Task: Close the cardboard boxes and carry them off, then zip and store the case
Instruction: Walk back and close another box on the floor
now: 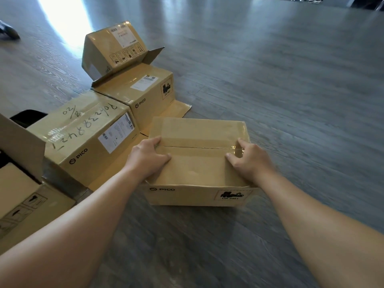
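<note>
Bare forearms (pixel 87 221), grey wood floor (pixel 291 100)

Nearest PICO box (pixel 197 163) is showing matt brown cardboard, with glossy clear tape (pixel 239 147) shining along its top seam. Handwritten box (pixel 87 129) is carrying shiny tape and a smooth white paper label (pixel 116 135). Floor (pixel 291 80) is looking like grey wood-grain planks, reflecting window light with a satin sheen.

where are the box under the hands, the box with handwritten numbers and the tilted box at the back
box under the hands (pixel 197 169): head view, on its near top flap
box with handwritten numbers (pixel 83 129): head view, on its taped top
tilted box (pixel 116 41): head view, on its labelled upper face
</note>
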Demonstrator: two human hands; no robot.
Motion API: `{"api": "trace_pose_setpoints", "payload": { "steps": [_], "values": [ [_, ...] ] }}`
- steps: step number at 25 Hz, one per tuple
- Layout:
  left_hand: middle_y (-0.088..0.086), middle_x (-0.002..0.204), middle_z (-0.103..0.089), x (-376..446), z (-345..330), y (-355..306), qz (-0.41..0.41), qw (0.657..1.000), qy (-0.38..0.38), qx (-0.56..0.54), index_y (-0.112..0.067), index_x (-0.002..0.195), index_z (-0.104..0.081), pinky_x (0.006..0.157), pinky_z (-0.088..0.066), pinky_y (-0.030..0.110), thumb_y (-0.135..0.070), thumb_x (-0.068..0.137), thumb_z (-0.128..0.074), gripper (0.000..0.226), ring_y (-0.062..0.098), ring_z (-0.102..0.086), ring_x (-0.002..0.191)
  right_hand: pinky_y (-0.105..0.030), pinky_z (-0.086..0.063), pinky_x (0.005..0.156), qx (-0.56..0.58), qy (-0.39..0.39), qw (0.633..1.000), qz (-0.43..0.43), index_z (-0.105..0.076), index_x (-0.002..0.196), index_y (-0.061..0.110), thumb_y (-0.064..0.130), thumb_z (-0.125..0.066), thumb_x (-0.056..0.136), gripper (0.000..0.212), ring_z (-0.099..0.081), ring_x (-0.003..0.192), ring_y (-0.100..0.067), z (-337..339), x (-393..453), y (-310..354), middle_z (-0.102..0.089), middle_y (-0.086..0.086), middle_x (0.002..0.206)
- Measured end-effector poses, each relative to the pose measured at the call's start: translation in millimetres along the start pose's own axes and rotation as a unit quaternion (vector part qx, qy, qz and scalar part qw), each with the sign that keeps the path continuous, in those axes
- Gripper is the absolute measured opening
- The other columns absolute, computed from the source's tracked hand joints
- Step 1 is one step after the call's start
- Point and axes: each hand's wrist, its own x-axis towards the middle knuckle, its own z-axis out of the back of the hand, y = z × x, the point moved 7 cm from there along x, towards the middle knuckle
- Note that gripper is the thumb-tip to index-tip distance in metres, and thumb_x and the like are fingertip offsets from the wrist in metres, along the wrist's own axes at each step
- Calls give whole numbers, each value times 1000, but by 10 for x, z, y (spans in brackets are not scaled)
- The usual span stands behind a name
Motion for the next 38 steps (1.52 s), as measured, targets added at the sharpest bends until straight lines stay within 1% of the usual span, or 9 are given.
{"api": "trace_pose_setpoints", "payload": {
  "steps": [6,8,10,15,20,23,27,33,38],
  "values": [
    [0,141,-55,-516,1232,-388,24,999,-43,-5,-33,148,-42,98,-45,37,-48,76,-76,82,20,-51,125,-41,-43,104,1,18,999,40,-35,157,22,52,-64,89,79,-51,131,-36,806,-169,1083,-49,-19,146],
    [-3,139,-56,-839,1702,-511,48,998,-40,-30,-34,148,-41,84,-47,22,-46,77,-76,81,13,-54,114,-41,-44,101,-7,32,997,66,-40,155,28,53,-64,89,74,-53,126,-37,1155,-375,1526,-50,-20,141],
    [-6,132,-61,-1231,2337,-721,68,996,-54,-38,-35,145,-46,68,-38,10,-44,78,-76,74,5,-50,100,-39,-45,99,-10,51,994,94,-45,151,33,53,-65,88,69,-55,123,-37,1595,-632,2054,-52,-18,135],
    [-1,133,-61,-2423,3999,-1336,140,985,-91,-37,-30,148,-43,82,-41,21,-41,79,-75,77,14,-57,108,-39,-46,98,-20,112,983,147,-47,150,35,54,-66,87,69,-56,121,-36,2756,-1461,3372,-54,-15,129],
    [4,140,-56,-3896,4964,-1705,217,962,-150,-69,-23,155,-32,96,-46,31,-38,85,-73,83,19,-55,116,-39,-45,103,-33,193,947,257,-44,152,34,60,-74,78,84,-54,126,-33,3380,-2368,4323,-48,-15,142],
    [6,143,-54,-4926,5213,-1739,284,933,-206,-83,-20,155,-33,102,-45,34,-37,85,-73,82,25,-53,126,-40,-49,101,-62,245,909,331,-41,153,37,64,-71,77,86,-57,123,-31,3493,-3068,4681,-50,-14,141],
    [6,144,-53,-6350,5308,-1775,358,891,-260,-101,-20,156,-29,94,-45,29,-41,85,-72,86,24,-55,125,-39,-49,98,-97,289,852,425,-42,151,39,66,-68,76,84,-57,121,-29,3511,-4101,5034,-52,-9,137],
    [4,143,-54,-8858,5172,-1709,474,792,-367,-114,-25,157,-26,91,-46,31,-47,84,-71,88,24,-57,121,-41,-47,98,-132,356,735,562,-42,151,38,71,-64,76,85,-57,117,-29,3349,-6291,5330,-56,-7,130],
    [4,151,-43,-11369,4754,-1796,551,686,-448,-156,-23,157,-24,97,-47,35,-48,85,-68,88,25,-50,129,-39,-46,92,-162,414,614,652,-40,150,39,71,-63,76,84,-56,118,-29,3315,-8750,5220,-55,-6,127]
  ]
}}
